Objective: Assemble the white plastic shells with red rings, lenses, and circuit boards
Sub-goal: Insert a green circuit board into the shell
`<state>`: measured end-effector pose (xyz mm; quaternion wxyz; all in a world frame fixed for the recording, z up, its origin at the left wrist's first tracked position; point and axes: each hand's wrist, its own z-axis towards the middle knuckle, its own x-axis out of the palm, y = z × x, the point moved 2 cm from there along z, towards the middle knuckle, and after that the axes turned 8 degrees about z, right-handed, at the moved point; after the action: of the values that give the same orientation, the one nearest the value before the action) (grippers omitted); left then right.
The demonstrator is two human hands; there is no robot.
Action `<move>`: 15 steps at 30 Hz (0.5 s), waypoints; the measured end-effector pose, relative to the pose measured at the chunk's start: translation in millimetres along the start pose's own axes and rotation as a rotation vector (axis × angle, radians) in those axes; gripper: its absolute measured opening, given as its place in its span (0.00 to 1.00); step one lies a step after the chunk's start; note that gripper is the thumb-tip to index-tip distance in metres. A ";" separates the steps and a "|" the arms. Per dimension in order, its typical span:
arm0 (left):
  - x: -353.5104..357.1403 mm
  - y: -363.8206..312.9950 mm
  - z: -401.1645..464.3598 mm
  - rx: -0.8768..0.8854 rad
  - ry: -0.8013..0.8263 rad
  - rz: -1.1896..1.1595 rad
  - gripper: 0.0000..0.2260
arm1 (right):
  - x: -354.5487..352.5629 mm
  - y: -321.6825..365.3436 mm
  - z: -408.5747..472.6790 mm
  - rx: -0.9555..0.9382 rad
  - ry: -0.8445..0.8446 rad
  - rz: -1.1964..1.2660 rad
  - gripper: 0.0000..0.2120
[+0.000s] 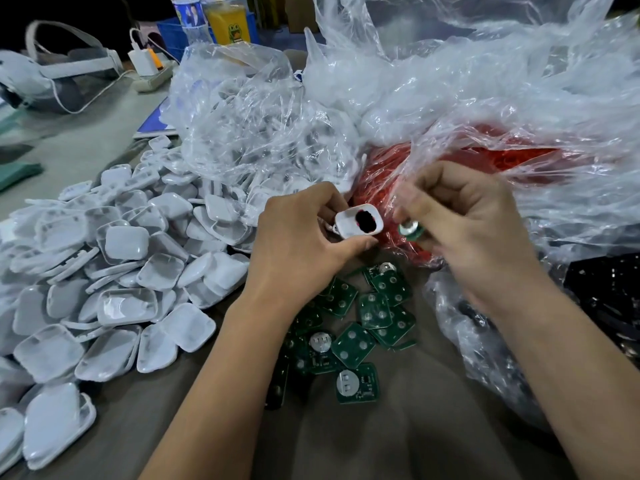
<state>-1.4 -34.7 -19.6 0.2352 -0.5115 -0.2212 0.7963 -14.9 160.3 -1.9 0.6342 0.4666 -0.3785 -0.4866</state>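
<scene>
My left hand (298, 233) pinches a white plastic shell (346, 225) between thumb and fingers, its open side up. A dark lens with a red ring around it sits inside the shell. My right hand (464, 223) is blurred and grips a small green circuit board (410, 232) just right of the shell. Several loose green circuit boards (353, 327) lie on the table below both hands. A big heap of white shells (114, 271) covers the left side. Red rings (374, 178) fill a clear bag behind my hands.
Crumpled clear plastic bags (450, 81) pile up across the back and right. A bag of black parts (609, 299) lies at the far right. A white headset (59, 67), a charger and drink bottles (207, 19) stand at the back left.
</scene>
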 end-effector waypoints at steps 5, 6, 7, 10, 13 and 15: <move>-2.4 8.8 2.0 -0.079 -0.044 0.036 0.13 | 18.4 -6.2 -8.5 0.013 0.308 -0.437 0.07; -1.8 9.9 2.0 -0.087 -0.040 0.034 0.13 | 19.7 -7.2 -9.7 0.021 0.340 -0.481 0.07; -1.4 10.7 2.1 -0.088 -0.035 0.030 0.13 | 20.9 -6.8 -10.0 0.017 0.354 -0.490 0.07; 2.3 12.0 2.6 -0.082 0.000 0.004 0.13 | 20.1 -4.0 -7.2 0.058 0.276 -0.232 0.10; 8.0 12.5 2.2 -0.093 0.056 -0.031 0.16 | 18.3 9.6 3.9 0.139 0.063 0.160 0.17; 11.1 12.1 1.2 -0.084 0.063 -0.051 0.17 | 16.8 24.7 23.4 0.120 -0.018 0.139 0.12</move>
<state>-8.4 -37.7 -34.2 0.2407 -0.5401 -0.2597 0.7635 -26.2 141.1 28.7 0.6338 0.4721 -0.4443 -0.4220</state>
